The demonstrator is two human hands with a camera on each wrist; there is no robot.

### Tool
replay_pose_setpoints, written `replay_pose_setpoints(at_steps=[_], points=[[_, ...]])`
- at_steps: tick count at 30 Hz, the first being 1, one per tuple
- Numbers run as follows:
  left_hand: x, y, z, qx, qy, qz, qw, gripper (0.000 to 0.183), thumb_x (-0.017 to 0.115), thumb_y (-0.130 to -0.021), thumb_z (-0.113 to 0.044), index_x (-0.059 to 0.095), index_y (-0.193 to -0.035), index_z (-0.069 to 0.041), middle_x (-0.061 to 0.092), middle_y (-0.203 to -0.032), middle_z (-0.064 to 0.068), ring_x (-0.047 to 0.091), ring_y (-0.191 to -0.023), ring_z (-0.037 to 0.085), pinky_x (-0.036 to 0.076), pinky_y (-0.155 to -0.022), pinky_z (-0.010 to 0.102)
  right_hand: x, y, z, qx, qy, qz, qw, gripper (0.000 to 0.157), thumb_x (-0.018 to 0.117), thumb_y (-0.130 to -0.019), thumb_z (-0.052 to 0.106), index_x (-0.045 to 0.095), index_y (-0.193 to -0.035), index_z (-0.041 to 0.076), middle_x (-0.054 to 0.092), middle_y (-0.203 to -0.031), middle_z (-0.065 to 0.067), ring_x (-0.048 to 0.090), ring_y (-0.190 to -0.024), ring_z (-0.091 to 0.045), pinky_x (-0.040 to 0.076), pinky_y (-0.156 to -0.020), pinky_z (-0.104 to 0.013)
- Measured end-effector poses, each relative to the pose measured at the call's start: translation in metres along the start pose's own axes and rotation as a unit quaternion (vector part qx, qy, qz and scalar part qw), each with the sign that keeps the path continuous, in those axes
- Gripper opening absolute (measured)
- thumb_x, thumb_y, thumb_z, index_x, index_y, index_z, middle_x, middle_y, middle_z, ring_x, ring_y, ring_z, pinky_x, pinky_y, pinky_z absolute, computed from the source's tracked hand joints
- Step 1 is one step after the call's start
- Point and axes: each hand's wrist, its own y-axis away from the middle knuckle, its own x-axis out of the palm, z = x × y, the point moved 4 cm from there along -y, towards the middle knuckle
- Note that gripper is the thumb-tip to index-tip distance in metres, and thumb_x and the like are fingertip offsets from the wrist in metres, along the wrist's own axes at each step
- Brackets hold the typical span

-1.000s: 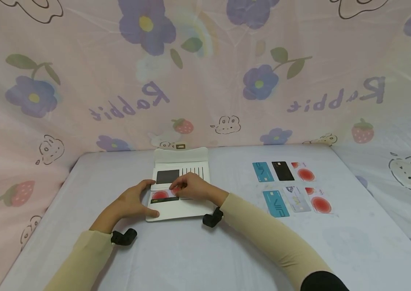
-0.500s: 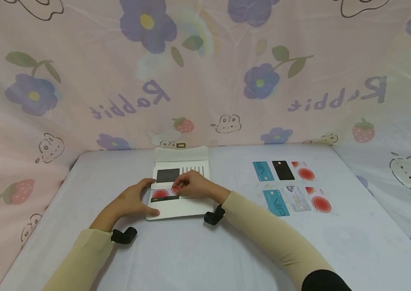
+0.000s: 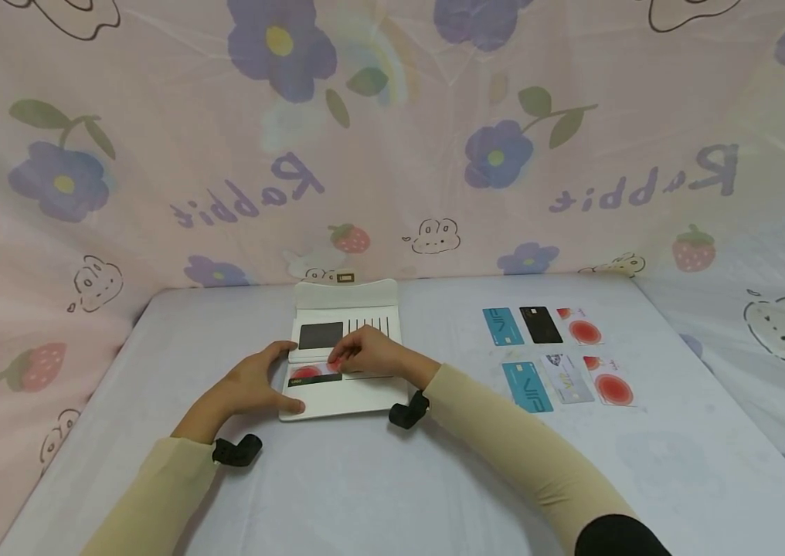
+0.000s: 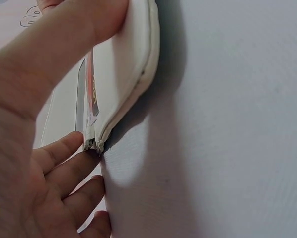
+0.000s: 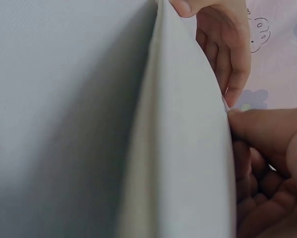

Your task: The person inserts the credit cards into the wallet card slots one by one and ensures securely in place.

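A white wallet (image 3: 354, 403) lies unfolded on the table, with a dark window pocket (image 3: 321, 335) and a row of card slots on its upper half. My left hand (image 3: 253, 386) holds its left side, thumb on the lower panel and fingers at the edge by the fold, as the left wrist view also shows. A card with red circles (image 3: 305, 372) sits partway in a pocket of the lower panel, a black strip along its near edge. My right hand (image 3: 373, 357) pinches this card's right end between thumb and fingers; the fingertips partly hide it.
Right of the wallet, two rows of cards lie flat: blue cards (image 3: 528, 388), a black card (image 3: 541, 325), a silver card (image 3: 566, 380) and cards with red circles (image 3: 613, 390). A patterned curtain (image 3: 392, 154) hangs behind the table (image 3: 365, 486).
My right hand has shifted very slightly to the right at the card. The left hand, the wallet and the laid-out cards stay as they were.
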Motion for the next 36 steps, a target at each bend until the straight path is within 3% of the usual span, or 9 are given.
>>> replay_pose_setpoints(at_steps=[36], points=[[-0.0011, 0.0031, -0.0039, 0.002, 0.0, -0.001, 1.0, 0.109, 0.086, -0.058, -0.056, 0.033, -0.146, -0.018, 0.041, -0.148, 0.022, 0.039, -0.136, 0.042, 0.038, -0.105, 0.06, 0.0014, -0.0006, 0.0015, -0.014, 0.059, 0.003, 0.998, 0.012, 0.068, -0.088, 0.009, 0.078, -0.093, 0.015, 0.072, -0.088, 0.004, 0.056, -0.075, -0.004, 0.045, -0.067, -0.017]])
